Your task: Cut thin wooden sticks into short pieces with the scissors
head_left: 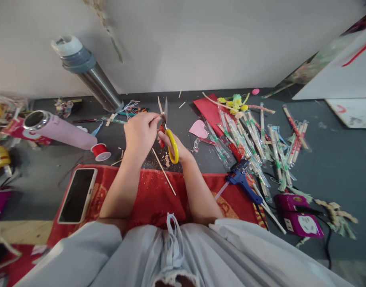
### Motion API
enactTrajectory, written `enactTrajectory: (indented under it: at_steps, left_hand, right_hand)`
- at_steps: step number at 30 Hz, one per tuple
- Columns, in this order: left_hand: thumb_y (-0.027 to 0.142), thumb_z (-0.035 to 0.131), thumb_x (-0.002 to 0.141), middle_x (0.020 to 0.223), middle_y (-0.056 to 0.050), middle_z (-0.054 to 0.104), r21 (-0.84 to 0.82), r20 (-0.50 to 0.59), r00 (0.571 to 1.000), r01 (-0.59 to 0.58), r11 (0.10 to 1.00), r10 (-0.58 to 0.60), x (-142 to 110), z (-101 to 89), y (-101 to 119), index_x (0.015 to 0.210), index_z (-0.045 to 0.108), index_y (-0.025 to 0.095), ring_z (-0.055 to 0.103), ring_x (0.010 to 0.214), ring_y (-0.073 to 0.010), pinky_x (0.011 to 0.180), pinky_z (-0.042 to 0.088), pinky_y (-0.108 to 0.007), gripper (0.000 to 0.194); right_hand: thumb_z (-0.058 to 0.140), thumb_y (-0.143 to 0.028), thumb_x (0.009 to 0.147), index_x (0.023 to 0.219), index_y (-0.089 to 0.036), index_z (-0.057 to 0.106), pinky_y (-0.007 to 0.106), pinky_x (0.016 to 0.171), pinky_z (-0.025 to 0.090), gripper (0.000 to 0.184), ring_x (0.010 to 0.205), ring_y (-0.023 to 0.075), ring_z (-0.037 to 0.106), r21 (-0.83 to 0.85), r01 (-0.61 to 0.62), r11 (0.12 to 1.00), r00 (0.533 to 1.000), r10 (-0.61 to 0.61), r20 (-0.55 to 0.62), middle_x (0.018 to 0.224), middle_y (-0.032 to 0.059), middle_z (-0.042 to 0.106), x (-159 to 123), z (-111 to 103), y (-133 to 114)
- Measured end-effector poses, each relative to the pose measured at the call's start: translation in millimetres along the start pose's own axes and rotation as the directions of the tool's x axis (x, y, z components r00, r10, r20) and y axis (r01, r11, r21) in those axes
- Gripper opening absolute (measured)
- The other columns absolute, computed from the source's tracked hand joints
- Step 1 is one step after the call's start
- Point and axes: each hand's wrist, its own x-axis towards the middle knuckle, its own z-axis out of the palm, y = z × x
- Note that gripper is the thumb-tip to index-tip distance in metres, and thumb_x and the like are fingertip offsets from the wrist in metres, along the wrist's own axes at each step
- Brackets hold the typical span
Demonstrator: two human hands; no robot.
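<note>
My right hand (177,148) grips a pair of scissors (171,144) with a yellow and red handle, blades pointing away from me and spread apart. Close beside the blades, my left hand (142,131) is closed in a pinch on something small near the blades that I cannot make out. Below my hands a thin wooden stick (164,171) lies partly on the table and partly on a red towel (153,191). Small pale cut bits (166,159) are scattered by the right wrist.
At left stand a steel thermos (96,79) and a pink bottle (61,129), near a red ribbon spool (101,152) and a phone (77,195). To the right lie wrapped sticks (245,133), a pink paper heart (198,129), a blue glue gun (244,183) and a purple power socket (299,217) with cables.
</note>
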Motion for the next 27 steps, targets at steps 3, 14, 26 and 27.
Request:
enactTrajectory:
  at_steps: [3, 14, 26, 27]
  left_hand:
    - [0.032, 0.051, 0.09, 0.095, -0.002, 0.074, 0.006, 0.007, 0.999, -0.042, 0.999, 0.042, -0.2, 1.1, -2.3, 0.094, 0.073, 0.027, 0.067, 0.092, -0.0215, 0.083, 0.049, -0.034, 0.023]
    - [0.03, 0.048, 0.093, 0.101, -0.006, 0.073, 0.095, 0.058, 0.99, -0.137, 0.986, 0.132, 3.6, 3.9, -10.2, 0.098, 0.072, 0.023, 0.066, 0.1, -0.0236, 0.088, 0.048, -0.035, 0.026]
    - [0.028, 0.048, 0.092, 0.099, -0.006, 0.073, 0.103, 0.013, 0.974, -0.226, 0.969, 0.226, 4.1, 5.4, -14.7, 0.096, 0.072, 0.024, 0.066, 0.097, -0.0226, 0.086, 0.049, -0.035, 0.025]
    - [0.028, 0.048, 0.092, 0.099, -0.006, 0.073, 0.101, 0.013, 0.974, -0.228, 0.968, 0.228, 4.1, 5.6, -14.8, 0.096, 0.072, 0.023, 0.065, 0.097, -0.0227, 0.086, 0.049, -0.035, 0.025]
  right_hand:
    - [0.05, -0.069, 0.083, 0.086, -0.024, 0.056, 0.041, 0.091, 0.05, 0.045, 0.089, 0.0198, 0.057, 0.005, 0.021, 1.0, 0.999, -0.021, 0.039, 0.086, 0.0023, 0.057, -1.3, -2.9, -4.0]
    - [0.052, -0.062, 0.084, 0.095, -0.02, 0.052, 0.036, 0.089, 0.049, 0.044, 0.095, 0.0179, 0.056, -0.082, -0.071, 0.994, 0.994, 0.077, 0.078, 0.095, 0.0037, 0.058, -3.2, -9.5, -10.3]
    - [0.046, -0.067, 0.084, 0.088, -0.021, 0.05, 0.041, 0.092, 0.048, 0.046, 0.092, 0.019, 0.054, -0.147, -0.051, 0.988, 0.992, 0.068, 0.11, 0.089, 0.0029, 0.054, -4.2, -11.4, -15.7]
    - [0.045, -0.068, 0.084, 0.087, -0.021, 0.049, 0.041, 0.092, 0.047, 0.047, 0.091, 0.019, 0.054, -0.153, -0.048, 0.987, 0.991, 0.066, 0.115, 0.089, 0.0029, 0.053, -4.3, -11.6, -16.0]
